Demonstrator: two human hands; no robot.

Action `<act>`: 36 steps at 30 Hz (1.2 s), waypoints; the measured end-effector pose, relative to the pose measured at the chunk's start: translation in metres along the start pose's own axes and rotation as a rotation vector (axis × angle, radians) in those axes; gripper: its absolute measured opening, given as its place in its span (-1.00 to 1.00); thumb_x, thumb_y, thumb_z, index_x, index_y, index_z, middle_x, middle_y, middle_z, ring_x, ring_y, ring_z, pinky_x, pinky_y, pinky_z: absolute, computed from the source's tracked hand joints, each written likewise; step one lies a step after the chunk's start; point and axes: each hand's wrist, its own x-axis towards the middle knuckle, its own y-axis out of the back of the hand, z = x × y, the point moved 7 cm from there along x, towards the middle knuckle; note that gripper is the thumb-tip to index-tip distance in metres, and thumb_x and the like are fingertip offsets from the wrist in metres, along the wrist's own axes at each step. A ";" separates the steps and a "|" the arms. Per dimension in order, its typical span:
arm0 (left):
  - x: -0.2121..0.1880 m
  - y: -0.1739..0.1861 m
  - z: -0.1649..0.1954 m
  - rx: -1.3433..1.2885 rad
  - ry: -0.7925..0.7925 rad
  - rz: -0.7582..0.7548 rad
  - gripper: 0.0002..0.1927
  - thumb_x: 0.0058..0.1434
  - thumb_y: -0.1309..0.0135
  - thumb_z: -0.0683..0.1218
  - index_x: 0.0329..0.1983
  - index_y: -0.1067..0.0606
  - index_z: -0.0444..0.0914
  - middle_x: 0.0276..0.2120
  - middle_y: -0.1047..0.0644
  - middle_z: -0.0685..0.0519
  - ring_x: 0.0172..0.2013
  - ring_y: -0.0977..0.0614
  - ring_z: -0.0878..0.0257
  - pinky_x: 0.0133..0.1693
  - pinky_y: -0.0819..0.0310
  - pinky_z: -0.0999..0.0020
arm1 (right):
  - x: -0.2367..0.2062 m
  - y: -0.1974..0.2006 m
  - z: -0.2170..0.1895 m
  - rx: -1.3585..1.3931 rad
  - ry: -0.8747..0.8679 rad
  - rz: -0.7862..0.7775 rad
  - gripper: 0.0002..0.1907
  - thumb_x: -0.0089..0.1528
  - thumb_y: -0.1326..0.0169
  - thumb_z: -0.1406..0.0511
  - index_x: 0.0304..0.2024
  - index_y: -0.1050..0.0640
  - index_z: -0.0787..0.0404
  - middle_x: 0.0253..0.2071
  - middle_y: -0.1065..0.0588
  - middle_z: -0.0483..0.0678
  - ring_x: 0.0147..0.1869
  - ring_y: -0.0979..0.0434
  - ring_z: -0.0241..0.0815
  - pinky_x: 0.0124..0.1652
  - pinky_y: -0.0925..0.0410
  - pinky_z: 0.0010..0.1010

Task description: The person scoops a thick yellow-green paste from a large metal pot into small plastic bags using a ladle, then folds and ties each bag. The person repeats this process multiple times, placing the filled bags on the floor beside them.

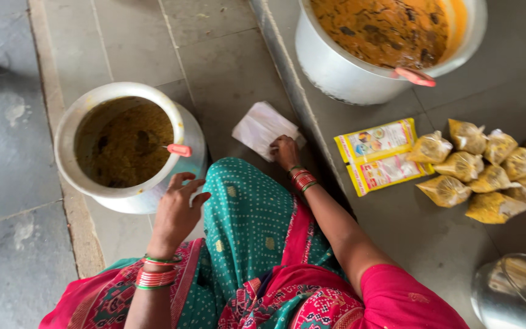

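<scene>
Right hand (285, 150) pressed on a white stack of bags (262, 128); left hand (175, 213) spread beside the small pot (74, 125).

The small pot, just beyond the left fingers, could be tipped by a careless nudge; a red-handled ladle (179, 150) leans inside; right of the right hand lie yellow packets (377, 155) and filled pouches (488, 170); the big pot (336, 70) crowds beyond.

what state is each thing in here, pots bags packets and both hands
left pot: uncovered, partly full, ladle inside
right pot: uncovered, nearly full of orange curry
filled bags: tied shut, heaped together
yellow packets: lying flat on the floor
white bags stack: flat under the right hand
left hand: fingers spread, holding nothing, by the left pot
</scene>
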 end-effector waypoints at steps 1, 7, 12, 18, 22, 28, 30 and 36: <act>0.000 0.001 0.002 0.006 0.001 0.001 -0.70 0.14 -0.25 -0.11 -0.05 -0.62 -0.27 0.05 -0.53 -0.13 -0.19 -0.65 -0.10 -0.20 -0.53 0.06 | 0.001 -0.002 -0.001 -0.021 -0.014 -0.008 -0.86 -0.02 -0.32 0.40 -0.39 -0.70 0.15 -0.21 -0.60 0.05 -0.07 -0.58 0.09 -0.05 -0.44 -0.16; 0.004 0.002 0.002 0.015 0.075 -0.067 -0.68 0.14 -0.25 -0.08 -0.04 -0.61 -0.25 0.08 -0.52 -0.09 -0.29 -0.68 -0.06 -0.23 -0.54 0.07 | 0.005 0.001 0.008 0.149 -0.175 0.103 -0.91 0.12 -0.20 0.43 -0.35 -0.68 0.17 -0.29 -0.62 0.04 -0.17 -0.65 -0.05 -0.14 -0.46 -0.31; 0.004 -0.002 0.004 0.014 0.067 -0.081 -0.69 0.15 -0.24 -0.08 -0.05 -0.60 -0.26 0.08 -0.51 -0.08 -0.33 -0.70 -0.01 -0.23 -0.54 0.08 | 0.002 0.003 0.052 0.409 -0.530 0.149 -0.95 0.20 -0.19 0.40 -0.35 -0.66 0.23 -0.44 -0.61 -0.04 -0.35 -0.61 -0.24 -0.29 -0.43 -0.45; 0.003 -0.007 0.000 0.034 0.057 -0.076 -0.72 0.15 -0.25 -0.07 -0.09 -0.60 -0.27 0.06 -0.51 -0.07 -0.33 -0.70 0.00 -0.22 -0.54 0.07 | 0.000 0.007 0.054 0.432 -0.431 0.192 -0.88 0.17 -0.26 0.33 -0.28 -0.64 0.26 -0.36 -0.62 -0.05 -0.30 -0.60 -0.24 -0.26 -0.44 -0.43; 0.003 -0.009 0.000 0.074 0.044 -0.072 -0.73 0.16 -0.25 -0.07 -0.11 -0.61 -0.27 0.04 -0.52 -0.06 -0.29 -0.69 -0.02 -0.20 -0.54 0.06 | -0.007 0.002 0.018 0.196 -0.047 0.130 -0.67 -0.08 -0.39 0.29 -0.28 -0.65 0.27 -0.30 -0.58 0.08 -0.25 -0.61 -0.02 -0.26 -0.44 -0.30; 0.004 -0.009 0.001 0.093 0.043 -0.075 -0.75 0.14 -0.25 -0.09 -0.14 -0.63 -0.28 0.02 -0.53 -0.07 -0.21 -0.67 -0.06 -0.18 -0.54 0.04 | -0.006 0.001 0.020 0.175 -0.043 0.189 -0.92 0.13 -0.27 0.32 -0.35 -0.67 0.20 -0.31 -0.61 0.06 -0.23 -0.63 -0.01 -0.18 -0.46 -0.28; 0.004 -0.009 -0.001 0.091 0.057 -0.082 -0.75 0.14 -0.25 -0.09 -0.14 -0.64 -0.28 0.02 -0.53 -0.07 -0.21 -0.67 -0.05 -0.17 -0.54 0.05 | -0.004 0.002 0.032 0.274 -0.155 0.170 -0.88 0.18 -0.24 0.28 -0.33 -0.67 0.22 -0.34 -0.63 0.03 -0.28 -0.63 -0.11 -0.23 -0.45 -0.32; 0.002 -0.011 -0.002 0.085 0.058 -0.096 -0.74 0.14 -0.24 -0.09 -0.13 -0.64 -0.29 0.03 -0.54 -0.06 -0.21 -0.68 -0.04 -0.17 -0.54 0.05 | -0.013 -0.009 0.072 0.590 -0.697 0.040 -0.79 0.31 -0.16 0.23 -0.21 -0.66 0.26 -0.45 -0.55 -0.09 -0.43 -0.47 -0.28 -0.40 -0.34 -0.39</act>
